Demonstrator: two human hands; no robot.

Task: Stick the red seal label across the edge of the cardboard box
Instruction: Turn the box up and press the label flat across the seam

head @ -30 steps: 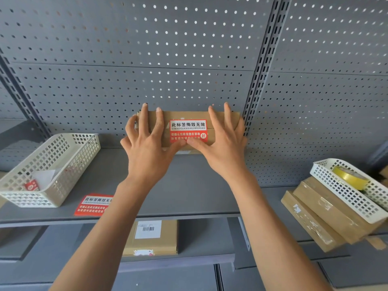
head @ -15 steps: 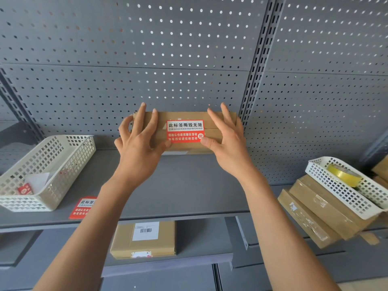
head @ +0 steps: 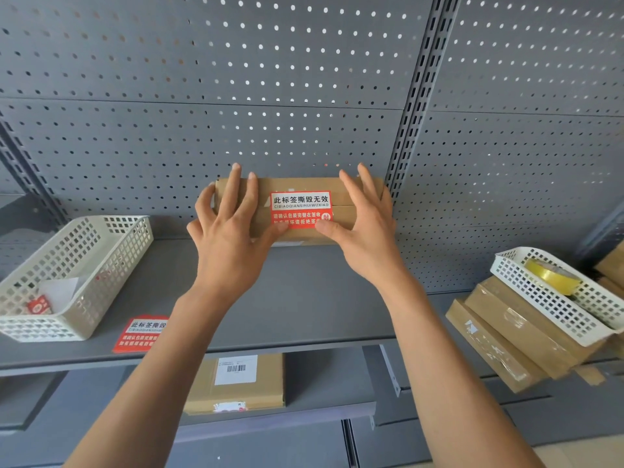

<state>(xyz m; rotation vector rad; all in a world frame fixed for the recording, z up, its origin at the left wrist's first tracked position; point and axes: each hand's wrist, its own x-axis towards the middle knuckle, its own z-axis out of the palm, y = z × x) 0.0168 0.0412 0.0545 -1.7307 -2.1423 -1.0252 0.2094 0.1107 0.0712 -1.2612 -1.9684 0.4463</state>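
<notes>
At nine o'clock a cream perforated plastic basket [head: 72, 275] sits on the grey metal shelf [head: 304, 319], with a white slip and a small red item inside; just beside it at seven o'clock lies a stack of spare red labels [head: 143, 333], thin and glossy.

At the centre the cardboard box [head: 299, 211] stands against the perforated steel back panel [head: 236, 96], its matte brown face crossed by a seam. The red seal label [head: 300, 211] already straddles that seam.

The left hand [head: 229, 238] lies spread on the box, fingers wide, thumb pressing the label's lower left corner. The right hand [head: 366, 234] mirrors it, fingers splayed over the box's right end, thumb on the lower right corner. Neither hand holds anything; both press flat.

The risk, as I judge it, is a poorly bonded lower edge: the thumbs cover only the corners, so the strip between could lift or trap a bubble. Uneven pressure could also wrinkle the thin film or push the light box along the smooth shelf.

At three o'clock, a white basket [head: 557, 298] with a yellow tape roll [head: 550, 276] rests on stacked, tilted cardboard parcels [head: 506, 339].
</notes>
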